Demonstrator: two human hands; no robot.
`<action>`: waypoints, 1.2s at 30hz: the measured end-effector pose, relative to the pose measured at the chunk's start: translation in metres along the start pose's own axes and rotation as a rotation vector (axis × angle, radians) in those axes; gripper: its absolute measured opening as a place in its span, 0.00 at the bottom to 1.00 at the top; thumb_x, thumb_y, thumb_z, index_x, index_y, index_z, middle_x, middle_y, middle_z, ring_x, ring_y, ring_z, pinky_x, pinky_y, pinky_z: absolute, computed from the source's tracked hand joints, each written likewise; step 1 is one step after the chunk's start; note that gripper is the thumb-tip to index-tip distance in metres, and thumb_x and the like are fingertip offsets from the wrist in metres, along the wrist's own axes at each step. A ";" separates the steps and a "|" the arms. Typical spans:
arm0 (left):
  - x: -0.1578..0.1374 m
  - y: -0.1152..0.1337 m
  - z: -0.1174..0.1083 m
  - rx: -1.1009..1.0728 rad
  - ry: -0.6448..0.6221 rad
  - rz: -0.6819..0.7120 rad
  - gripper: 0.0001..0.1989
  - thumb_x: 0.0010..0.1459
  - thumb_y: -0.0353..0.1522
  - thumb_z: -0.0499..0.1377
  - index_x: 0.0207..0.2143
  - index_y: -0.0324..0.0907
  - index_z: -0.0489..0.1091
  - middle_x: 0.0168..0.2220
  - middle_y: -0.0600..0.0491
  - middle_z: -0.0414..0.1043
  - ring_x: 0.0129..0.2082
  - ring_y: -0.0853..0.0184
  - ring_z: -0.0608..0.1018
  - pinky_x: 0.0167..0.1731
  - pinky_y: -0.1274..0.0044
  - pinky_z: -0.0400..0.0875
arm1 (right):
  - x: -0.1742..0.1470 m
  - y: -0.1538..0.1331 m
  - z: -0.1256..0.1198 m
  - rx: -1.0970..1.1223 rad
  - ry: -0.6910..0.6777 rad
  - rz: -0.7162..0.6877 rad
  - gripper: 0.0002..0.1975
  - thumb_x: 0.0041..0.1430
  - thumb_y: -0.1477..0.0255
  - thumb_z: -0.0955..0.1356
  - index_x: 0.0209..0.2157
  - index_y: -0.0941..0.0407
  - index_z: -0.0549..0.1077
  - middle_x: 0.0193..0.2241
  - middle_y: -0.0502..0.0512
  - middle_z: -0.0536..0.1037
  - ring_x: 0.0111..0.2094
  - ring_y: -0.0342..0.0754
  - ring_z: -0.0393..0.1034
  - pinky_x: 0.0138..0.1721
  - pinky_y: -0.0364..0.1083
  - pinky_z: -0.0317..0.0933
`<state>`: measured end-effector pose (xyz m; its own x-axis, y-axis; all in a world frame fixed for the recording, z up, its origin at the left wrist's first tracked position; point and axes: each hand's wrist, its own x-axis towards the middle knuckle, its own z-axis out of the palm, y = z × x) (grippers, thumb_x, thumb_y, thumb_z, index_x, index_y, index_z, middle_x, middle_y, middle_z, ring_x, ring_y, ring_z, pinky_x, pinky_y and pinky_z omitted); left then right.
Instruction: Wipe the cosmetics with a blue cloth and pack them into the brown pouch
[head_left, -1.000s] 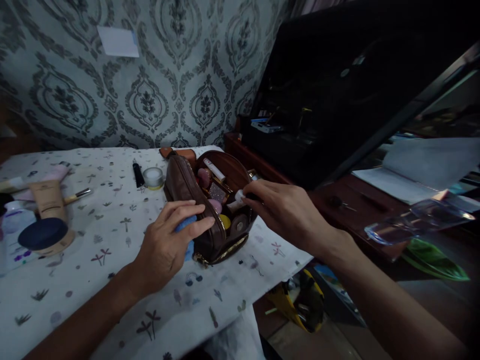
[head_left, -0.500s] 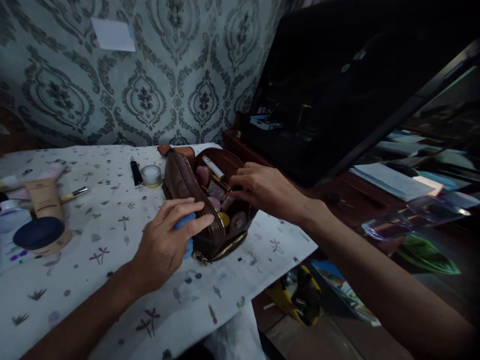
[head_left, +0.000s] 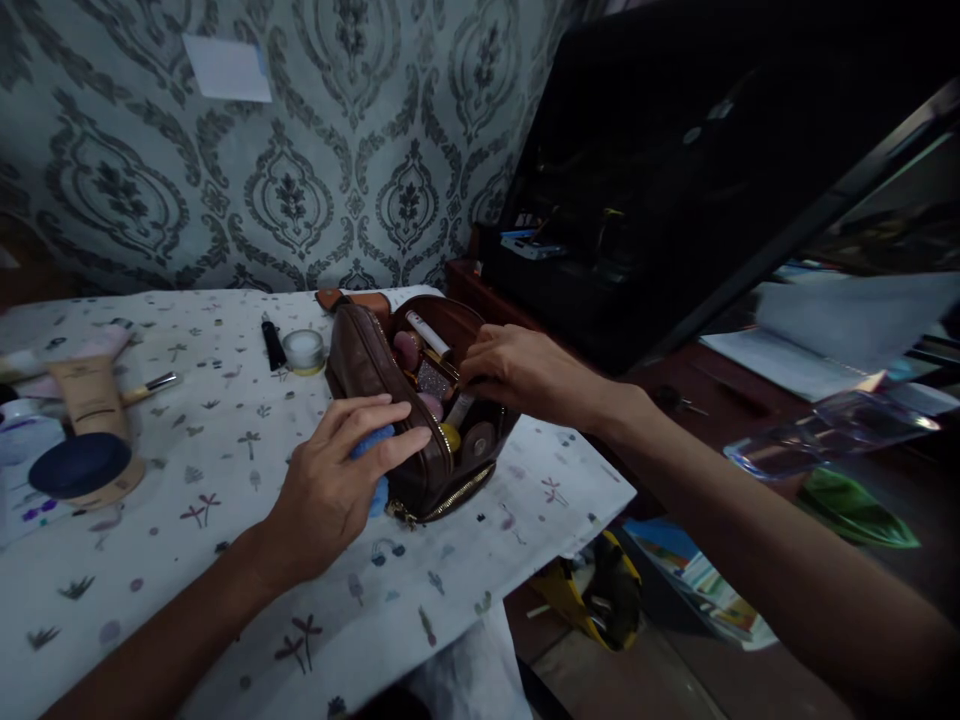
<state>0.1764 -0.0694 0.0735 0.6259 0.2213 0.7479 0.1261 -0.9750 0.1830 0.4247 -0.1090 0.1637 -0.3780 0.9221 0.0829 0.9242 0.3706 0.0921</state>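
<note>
An unzipped brown leather makeup bag (head_left: 360,350) stands on the patterned tablecloth, with several cosmetics inside. My left hand (head_left: 337,480) rests against its near left wall, fingers stretched and apart, the tips by the zipped rim. Something blue and soft (head_left: 373,440) shows between that hand and the bag. Over the far right rim reaches my right hand (head_left: 510,365), its fingers pinched on a small pale tube (head_left: 459,408); the tube's upper end is hidden. Beside it in the bag lie a white tube (head_left: 427,333), a glittery item (head_left: 433,380), pink round pieces (head_left: 407,350) and a yellow item (head_left: 450,436).
Left on the tablecloth (head_left: 247,540) are a beige squeeze tube (head_left: 82,390), a dark blue lid (head_left: 80,465) and a brush (head_left: 150,388). A round jar (head_left: 303,350) and black tube (head_left: 272,342) sit behind the bag. A large black screen (head_left: 675,180) stands at right.
The pale tube under my right fingers shows more plainly inside the bag. My left hand has hardly moved. At the right, a paper sheet has lifted.
</note>
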 end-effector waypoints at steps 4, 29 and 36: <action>0.000 0.000 0.001 -0.001 0.004 -0.005 0.21 0.65 0.20 0.48 0.54 0.48 0.66 0.53 0.46 0.70 0.56 0.57 0.71 0.50 0.61 0.74 | 0.004 -0.004 0.006 -0.056 -0.026 0.025 0.06 0.61 0.76 0.70 0.36 0.53 0.81 0.34 0.58 0.80 0.42 0.53 0.70 0.41 0.48 0.58; -0.003 -0.002 0.004 0.011 -0.012 0.007 0.23 0.64 0.18 0.48 0.56 0.46 0.64 0.55 0.46 0.68 0.58 0.57 0.68 0.49 0.62 0.75 | 0.006 0.013 -0.004 -0.081 -0.084 0.036 0.07 0.59 0.76 0.70 0.38 0.54 0.81 0.33 0.54 0.81 0.36 0.47 0.73 0.34 0.43 0.57; -0.001 0.000 0.002 0.042 -0.010 0.020 0.22 0.64 0.18 0.47 0.55 0.44 0.64 0.54 0.45 0.68 0.56 0.57 0.69 0.44 0.64 0.77 | 0.011 0.010 0.002 -0.240 -0.107 0.074 0.10 0.65 0.69 0.67 0.35 0.56 0.79 0.31 0.56 0.81 0.35 0.49 0.73 0.34 0.45 0.55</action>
<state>0.1775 -0.0696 0.0715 0.6363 0.2013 0.7447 0.1449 -0.9794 0.1409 0.4303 -0.0947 0.1634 -0.2901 0.9570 -0.0057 0.9051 0.2763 0.3232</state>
